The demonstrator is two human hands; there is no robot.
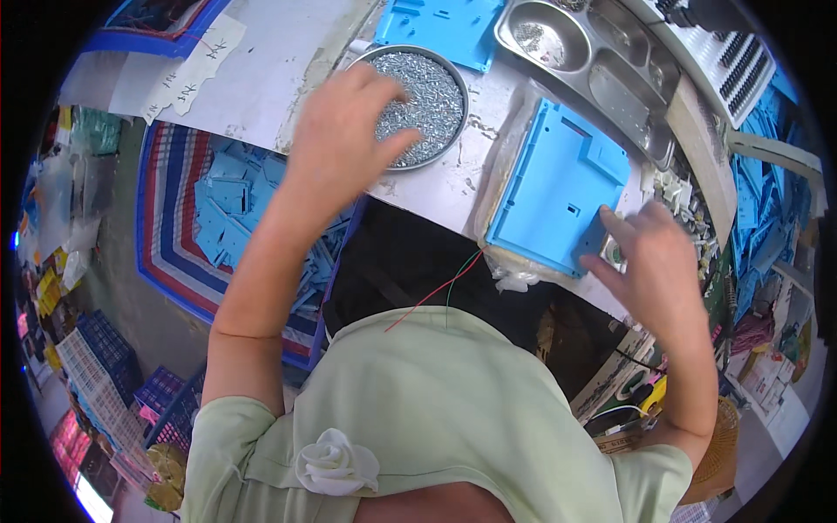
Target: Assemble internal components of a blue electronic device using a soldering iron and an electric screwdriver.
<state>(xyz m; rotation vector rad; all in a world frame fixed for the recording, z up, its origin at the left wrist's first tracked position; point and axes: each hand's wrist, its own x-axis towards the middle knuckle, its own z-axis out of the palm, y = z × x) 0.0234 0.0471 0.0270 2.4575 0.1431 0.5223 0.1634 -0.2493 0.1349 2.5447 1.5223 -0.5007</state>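
Note:
My left hand (pixel 347 126) hangs over a round metal tin of small silvery screws (pixel 438 98), its thumb and forefinger apart and nothing visible between them. A light blue plastic panel (pixel 558 192) with raised ribs and small slots lies on a plastic-wrapped pad (pixel 494 187) at the table edge. My right hand (pixel 643 261) is at the panel's right edge, thumb and forefinger spread, the fingertips at or just beside the rim. Its other fingers are curled and partly hidden. A red and a green wire (pixel 449 281) trail from under the panel towards me.
Another blue panel (pixel 438 30) lies beyond the tin. A steel compartment tray (pixel 615 83) stands at the back right, with small white parts (pixel 683 199) below it. A striped bag (pixel 170 222) of blue pieces sits left of the table. Baskets (pixel 105 383) stand lower left.

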